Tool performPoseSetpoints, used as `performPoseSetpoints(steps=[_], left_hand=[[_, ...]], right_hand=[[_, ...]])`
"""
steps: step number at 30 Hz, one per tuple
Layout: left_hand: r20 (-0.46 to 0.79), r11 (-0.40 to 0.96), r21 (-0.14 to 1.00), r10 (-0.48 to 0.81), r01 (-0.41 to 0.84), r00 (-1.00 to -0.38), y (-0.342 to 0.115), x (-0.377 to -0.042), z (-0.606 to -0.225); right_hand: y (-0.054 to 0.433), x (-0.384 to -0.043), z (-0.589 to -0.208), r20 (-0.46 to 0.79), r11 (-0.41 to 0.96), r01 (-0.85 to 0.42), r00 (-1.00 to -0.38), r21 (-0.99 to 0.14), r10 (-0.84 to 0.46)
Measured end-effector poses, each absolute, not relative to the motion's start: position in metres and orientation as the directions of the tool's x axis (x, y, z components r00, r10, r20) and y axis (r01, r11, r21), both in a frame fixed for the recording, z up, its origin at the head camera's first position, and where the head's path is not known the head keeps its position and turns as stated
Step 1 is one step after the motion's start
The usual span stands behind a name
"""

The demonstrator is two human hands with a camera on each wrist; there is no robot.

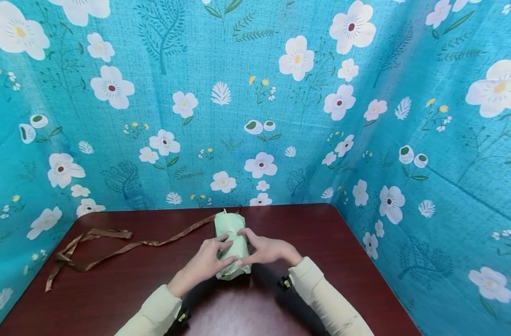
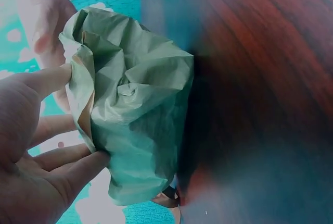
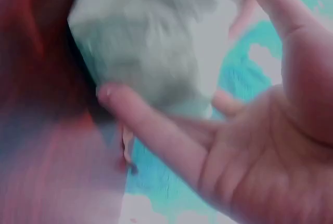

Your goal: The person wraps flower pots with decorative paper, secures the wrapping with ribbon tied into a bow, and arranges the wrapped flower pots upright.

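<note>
A pale green paper-wrapped bundle (image 1: 234, 221) lies near the middle of the table, creased and folded at its near end. My left hand (image 1: 205, 261) is at its left side. In the left wrist view, the thumb and fingertips of that hand hold the paper's folded edge (image 2: 86, 94). From the right, my right hand (image 1: 268, 249) reaches over the bundle, thumb and fingers spread apart. In the right wrist view a nearly straight finger (image 3: 151, 125) lies along the blurred wrapping. What is inside the paper is hidden.
A long brown ribbon (image 1: 144, 242) runs leftward from the bundle's far end, ending in loose loops on the dark red table (image 1: 306, 228). Blue flowered cloth (image 1: 238, 98) hangs behind and along both sides of the table.
</note>
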State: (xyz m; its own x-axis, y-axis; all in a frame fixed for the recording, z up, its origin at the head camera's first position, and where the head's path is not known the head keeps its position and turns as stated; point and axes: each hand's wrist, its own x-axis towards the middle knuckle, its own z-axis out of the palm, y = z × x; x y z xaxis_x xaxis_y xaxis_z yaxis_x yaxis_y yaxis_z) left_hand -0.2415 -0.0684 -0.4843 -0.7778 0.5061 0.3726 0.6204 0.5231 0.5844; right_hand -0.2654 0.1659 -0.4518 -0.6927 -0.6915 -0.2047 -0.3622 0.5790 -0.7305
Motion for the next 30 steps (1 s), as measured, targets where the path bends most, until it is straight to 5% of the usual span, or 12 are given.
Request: performPoseSetpoints(steps=[4, 8, 16, 24, 30], left_hand=[[0.363, 0.536, 0.567, 0.519, 0.626, -0.774, -0.067, -0.241, -0.487], [0.347, 0.550, 0.563, 0.519, 0.616, -0.781, -0.066, -0.240, -0.487], [0.334, 0.557, 0.578, 0.506, 0.597, -0.795, -0.064, -0.239, -0.484], [0.344, 0.554, 0.573, 0.507, 0.604, -0.790, -0.065, -0.238, -0.484], [0.341, 0.557, 0.563, 0.516, 0.611, -0.786, -0.063, -0.239, -0.484]], right_hand=[[0.188, -0.285, -0.452, -0.215, 0.496, -0.309, -0.631, -0.811, -0.745], [0.203, -0.307, -0.452, -0.180, 0.490, -0.307, -0.670, -0.816, -0.720], [0.196, -0.356, -0.472, -0.096, 0.661, -0.426, -0.793, -0.617, -0.601], [0.169, -0.400, -0.495, 0.078, 0.695, -0.527, -0.820, -0.489, -0.567], [0.153, -0.412, -0.500, -0.035, 0.729, -0.499, -0.814, -0.468, -0.579]])
